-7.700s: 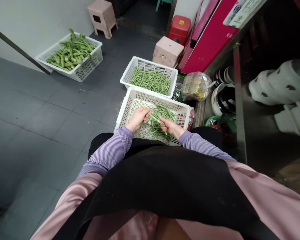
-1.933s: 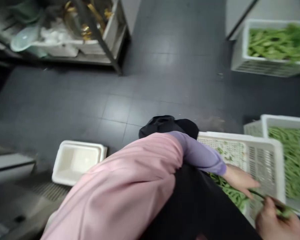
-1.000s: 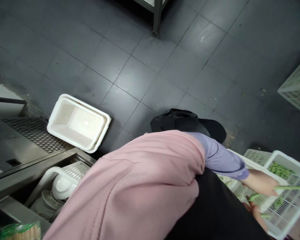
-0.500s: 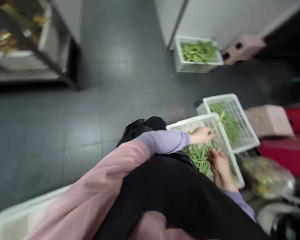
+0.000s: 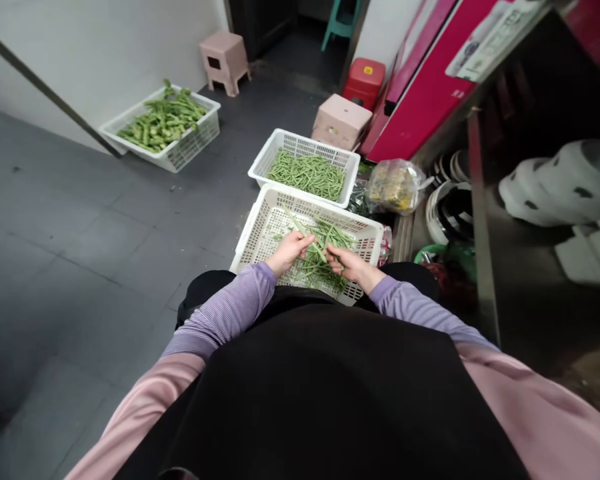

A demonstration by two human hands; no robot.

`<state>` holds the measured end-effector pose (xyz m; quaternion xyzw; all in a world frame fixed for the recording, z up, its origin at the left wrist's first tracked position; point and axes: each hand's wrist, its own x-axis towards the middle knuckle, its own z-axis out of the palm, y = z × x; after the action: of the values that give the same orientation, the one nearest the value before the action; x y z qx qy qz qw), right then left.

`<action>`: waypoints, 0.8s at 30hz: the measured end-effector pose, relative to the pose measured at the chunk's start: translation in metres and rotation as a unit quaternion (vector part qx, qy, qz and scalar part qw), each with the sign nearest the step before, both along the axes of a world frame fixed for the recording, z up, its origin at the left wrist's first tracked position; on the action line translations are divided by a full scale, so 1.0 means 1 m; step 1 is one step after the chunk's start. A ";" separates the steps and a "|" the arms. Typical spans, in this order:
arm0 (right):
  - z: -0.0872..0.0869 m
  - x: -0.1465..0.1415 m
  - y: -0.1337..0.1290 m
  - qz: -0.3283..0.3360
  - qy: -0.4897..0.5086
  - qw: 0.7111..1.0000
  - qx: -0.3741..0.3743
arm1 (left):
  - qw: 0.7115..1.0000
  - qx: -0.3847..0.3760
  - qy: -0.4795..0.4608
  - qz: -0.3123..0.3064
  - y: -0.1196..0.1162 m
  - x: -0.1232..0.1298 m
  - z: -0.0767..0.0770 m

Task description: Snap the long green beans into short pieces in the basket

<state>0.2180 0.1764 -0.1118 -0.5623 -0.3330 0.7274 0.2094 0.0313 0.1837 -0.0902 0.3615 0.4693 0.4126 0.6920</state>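
Note:
My left hand (image 5: 291, 252) is closed on long green beans (image 5: 299, 225) whose ends stick out toward the far side. Close beside it, my right hand (image 5: 346, 261) is closed too, its fingertips pinching at the near end of the beans. Both hands are over a white plastic basket (image 5: 250, 230) in front of my lap. Loose long beans (image 5: 333, 233) lie in its right half, and small scraps are scattered on its slotted bottom. Touching its far rim, a second white basket (image 5: 265, 160) holds many shorter bean pieces (image 5: 307, 175).
A basket of green vegetables (image 5: 163, 123) stands on the floor at left by a white wall. Pink stools (image 5: 226, 60), a red stool (image 5: 364, 81) and a plastic bag of yellowish contents (image 5: 396, 187) are farther off. A metal shelf post (image 5: 483, 227) rises at right.
My view has swung to the right and straightened, bringing the baskets to the middle. My hands have stayed over the near basket and are now closer together around the beans.

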 end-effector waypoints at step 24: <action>0.011 -0.009 0.030 0.061 0.142 0.987 -0.041 | 0.990 -0.017 0.034 0.135 0.046 -0.010 0.007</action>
<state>0.2087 0.2068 -0.1011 -0.4405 -0.3032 0.8242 0.1862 0.0215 0.2299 -0.0832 0.2965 0.5441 0.4815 0.6199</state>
